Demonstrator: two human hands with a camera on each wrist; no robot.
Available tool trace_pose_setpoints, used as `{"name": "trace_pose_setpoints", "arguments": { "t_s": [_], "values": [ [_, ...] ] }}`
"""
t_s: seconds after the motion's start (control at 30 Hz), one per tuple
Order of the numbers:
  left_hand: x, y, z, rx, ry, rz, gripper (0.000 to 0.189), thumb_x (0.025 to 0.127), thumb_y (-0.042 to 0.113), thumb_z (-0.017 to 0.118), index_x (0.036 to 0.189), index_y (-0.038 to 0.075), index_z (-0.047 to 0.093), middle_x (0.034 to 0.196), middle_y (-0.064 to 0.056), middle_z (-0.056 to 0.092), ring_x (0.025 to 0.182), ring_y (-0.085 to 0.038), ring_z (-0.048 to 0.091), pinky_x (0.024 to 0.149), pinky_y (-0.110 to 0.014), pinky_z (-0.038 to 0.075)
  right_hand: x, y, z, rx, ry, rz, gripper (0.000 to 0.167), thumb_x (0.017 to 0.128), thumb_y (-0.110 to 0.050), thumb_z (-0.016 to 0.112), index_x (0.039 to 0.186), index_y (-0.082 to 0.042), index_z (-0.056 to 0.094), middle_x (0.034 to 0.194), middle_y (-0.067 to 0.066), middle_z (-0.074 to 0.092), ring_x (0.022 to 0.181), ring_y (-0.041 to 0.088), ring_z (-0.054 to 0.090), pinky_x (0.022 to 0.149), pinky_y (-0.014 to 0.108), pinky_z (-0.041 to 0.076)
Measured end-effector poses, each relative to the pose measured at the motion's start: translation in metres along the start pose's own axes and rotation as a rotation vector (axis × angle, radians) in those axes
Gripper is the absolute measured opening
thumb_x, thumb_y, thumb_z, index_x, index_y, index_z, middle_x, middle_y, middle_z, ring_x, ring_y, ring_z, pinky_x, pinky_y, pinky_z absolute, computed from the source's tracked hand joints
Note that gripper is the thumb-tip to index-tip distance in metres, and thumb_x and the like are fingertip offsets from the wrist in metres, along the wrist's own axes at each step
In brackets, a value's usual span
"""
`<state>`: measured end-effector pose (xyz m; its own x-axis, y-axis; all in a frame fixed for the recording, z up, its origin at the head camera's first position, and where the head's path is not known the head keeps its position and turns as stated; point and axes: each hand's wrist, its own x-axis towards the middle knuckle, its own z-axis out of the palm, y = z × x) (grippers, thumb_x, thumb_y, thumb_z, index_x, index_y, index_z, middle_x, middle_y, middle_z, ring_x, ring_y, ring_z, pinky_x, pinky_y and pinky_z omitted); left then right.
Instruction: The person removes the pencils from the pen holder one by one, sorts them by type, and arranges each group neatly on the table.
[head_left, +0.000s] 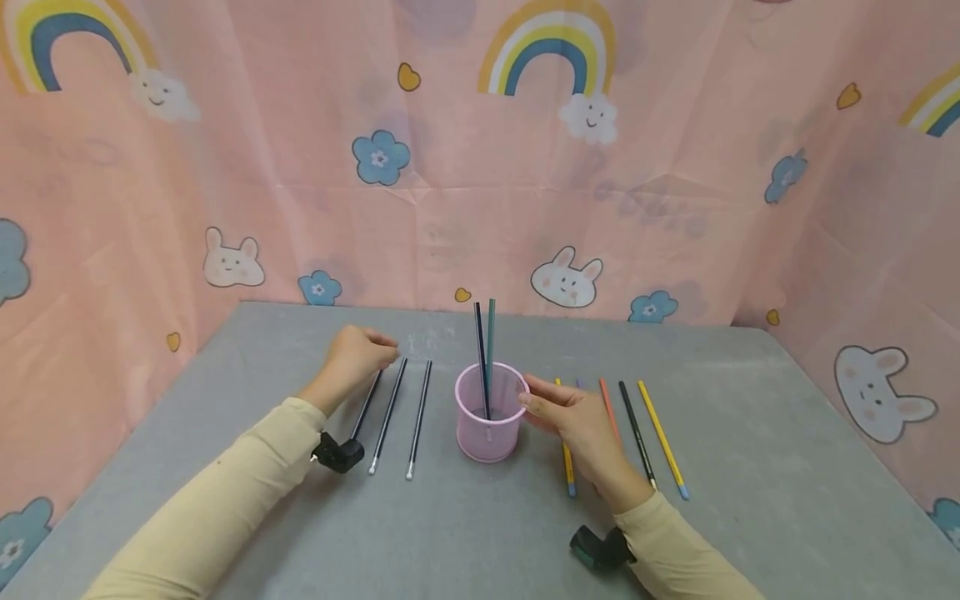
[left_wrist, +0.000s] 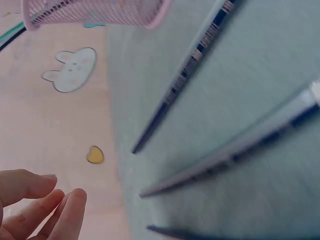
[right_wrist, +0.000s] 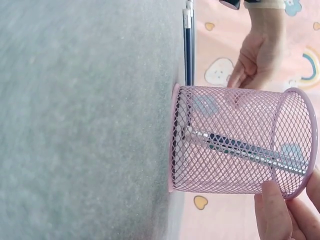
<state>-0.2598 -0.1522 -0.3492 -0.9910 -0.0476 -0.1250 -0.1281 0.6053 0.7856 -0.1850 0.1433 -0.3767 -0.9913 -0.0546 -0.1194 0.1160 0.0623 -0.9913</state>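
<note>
A pink mesh pencil cup (head_left: 487, 437) stands upright on the grey table, holding a dark pencil (head_left: 481, 342) and a teal pencil (head_left: 491, 333). At its right side, my right hand (head_left: 581, 425) pinches the rim between thumb and fingers, which the right wrist view shows closely. My left hand (head_left: 358, 354) hovers by the far ends of three dark pencils lying left of the cup. Nothing is between its thumb and fingertips in the left wrist view. The nearest dark pencil (head_left: 367, 404) is partly hidden by the wrist; another pencil (head_left: 387, 417) and a third pencil (head_left: 420, 421) lie beside it.
Right of the cup lie several coloured pencils: a yellow pencil (head_left: 567, 471), an orange pencil (head_left: 609, 408), a black pencil (head_left: 637, 433) and another yellow pencil (head_left: 663, 437). My right hand partly covers some. A pink patterned cloth (head_left: 450, 225) hangs behind the table (head_left: 787, 467).
</note>
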Motion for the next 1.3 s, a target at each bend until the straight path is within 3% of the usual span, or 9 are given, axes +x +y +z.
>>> {"name": "trace_pose_setpoints", "arguments": {
  "t_s": [0.17,0.4,0.6,0.73,0.97,1.3],
  "values": [
    [-0.007,0.011,0.006,-0.118,0.006,0.027,0.031,0.094,0.019,0.066,0.119,0.002,0.071,0.121,-0.019,0.071,0.109,-0.031,0.070,0.096,-0.043,0.058,0.001,-0.001,0.001,0.003,-0.005,-0.009,0.044,0.091,-0.015,0.073,0.132,-0.004,0.063,0.137,0.014,0.062,0.113,0.012,0.068,0.091,0.027,0.057],
    [-0.017,0.026,0.018,-0.104,0.000,0.066,0.030,0.092,0.019,0.069,0.119,0.007,0.072,0.124,-0.013,0.071,0.117,-0.030,0.064,0.100,-0.046,0.054,0.001,0.000,0.001,-0.003,0.000,-0.015,0.043,0.091,-0.015,0.073,0.132,-0.003,0.063,0.136,0.014,0.063,0.112,0.012,0.069,0.091,0.028,0.058],
    [-0.023,0.037,0.025,-0.251,-0.041,0.071,0.033,0.091,0.023,0.072,0.121,0.010,0.071,0.125,-0.011,0.070,0.115,-0.027,0.068,0.105,-0.045,0.052,0.001,-0.001,0.000,-0.009,0.003,-0.009,0.044,0.091,-0.016,0.073,0.132,-0.004,0.064,0.135,0.014,0.063,0.110,0.009,0.069,0.091,0.028,0.058],
    [-0.024,0.043,0.031,-0.372,-0.054,0.102,0.034,0.090,0.021,0.074,0.121,0.007,0.071,0.125,-0.013,0.070,0.112,-0.028,0.070,0.100,-0.039,0.056,0.001,0.000,0.000,-0.011,0.002,-0.010,0.043,0.091,-0.016,0.073,0.131,-0.005,0.064,0.135,0.014,0.064,0.110,0.010,0.069,0.091,0.028,0.058],
    [-0.028,0.051,0.041,-0.485,-0.055,0.143,0.034,0.091,0.012,0.072,0.122,-0.001,0.069,0.123,-0.018,0.070,0.111,-0.027,0.070,0.093,-0.033,0.059,0.002,0.000,0.002,-0.007,-0.002,-0.012,0.043,0.091,-0.015,0.073,0.131,-0.004,0.064,0.135,0.014,0.064,0.110,0.010,0.069,0.091,0.028,0.058],
    [-0.030,0.061,0.056,-0.470,-0.043,0.160,0.033,0.090,0.011,0.073,0.120,0.000,0.070,0.120,-0.018,0.072,0.110,-0.028,0.070,0.092,-0.033,0.059,0.001,0.000,0.000,-0.019,-0.004,-0.016,0.042,0.092,-0.016,0.072,0.131,-0.004,0.064,0.135,0.014,0.064,0.116,0.017,0.068,0.092,0.029,0.057]
  ]
}}
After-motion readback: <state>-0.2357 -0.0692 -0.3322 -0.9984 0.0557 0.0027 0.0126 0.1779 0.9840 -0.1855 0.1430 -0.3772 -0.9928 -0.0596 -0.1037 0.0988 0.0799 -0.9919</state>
